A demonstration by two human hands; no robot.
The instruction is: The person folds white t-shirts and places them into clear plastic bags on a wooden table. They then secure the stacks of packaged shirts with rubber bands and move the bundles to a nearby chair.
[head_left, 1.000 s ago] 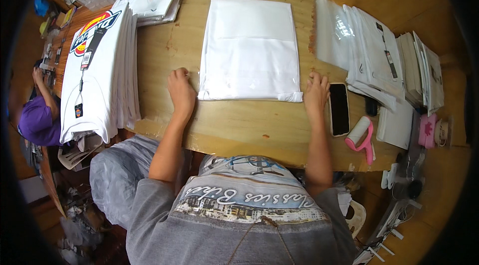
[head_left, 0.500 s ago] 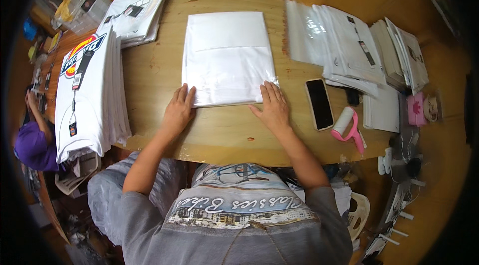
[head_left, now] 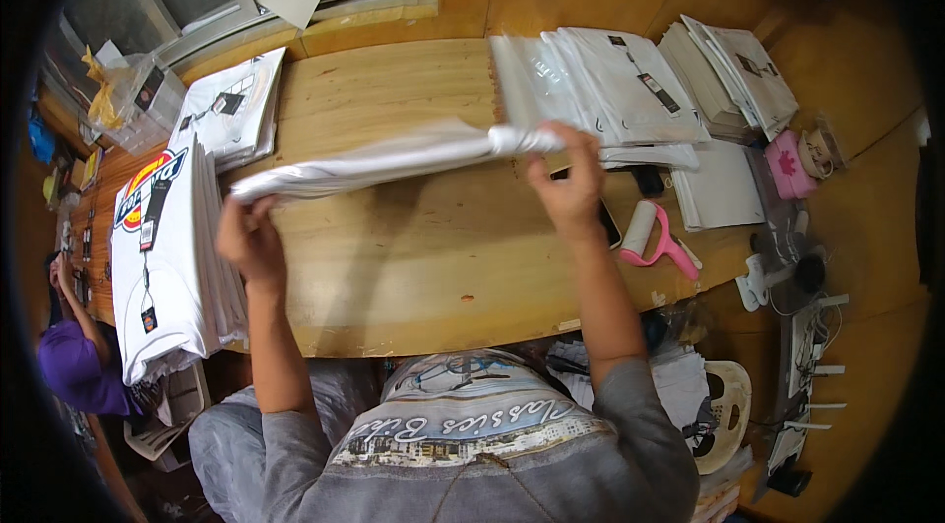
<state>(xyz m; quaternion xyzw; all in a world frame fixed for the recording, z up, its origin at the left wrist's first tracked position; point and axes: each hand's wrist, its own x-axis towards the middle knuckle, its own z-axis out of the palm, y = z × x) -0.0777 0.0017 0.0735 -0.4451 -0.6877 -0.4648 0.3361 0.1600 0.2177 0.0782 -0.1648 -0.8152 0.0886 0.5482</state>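
A folded white T-shirt in a clear plastic bag [head_left: 384,161] is held up over the table, seen nearly edge-on and partly smeared by motion. Its left end is gripped in my left hand [head_left: 253,243], fingers closed around the lower corner. At the other end, my right hand [head_left: 571,184] pinches the bunched plastic and sits higher than the left. Close beside my left hand stands a tall stack of folded white T-shirts [head_left: 162,257] with a colourful print and hang tags on top. A phone [head_left: 610,226] lies partly hidden behind my right forearm.
Bagged white shirts [head_left: 630,80] and clear plastic bags [head_left: 532,80] lie at the far right of the wooden table [head_left: 443,297]. A pink-handled lint roller [head_left: 650,238] is near the right edge. Another shirt pile [head_left: 231,95] lies far left; a person in purple [head_left: 74,366] is beyond.
The bagged T-shirt, flat on the table under both hands before, is now lifted and tipped nearly edge-on. Both hands have closed on its ends and risen. The view has shifted too.
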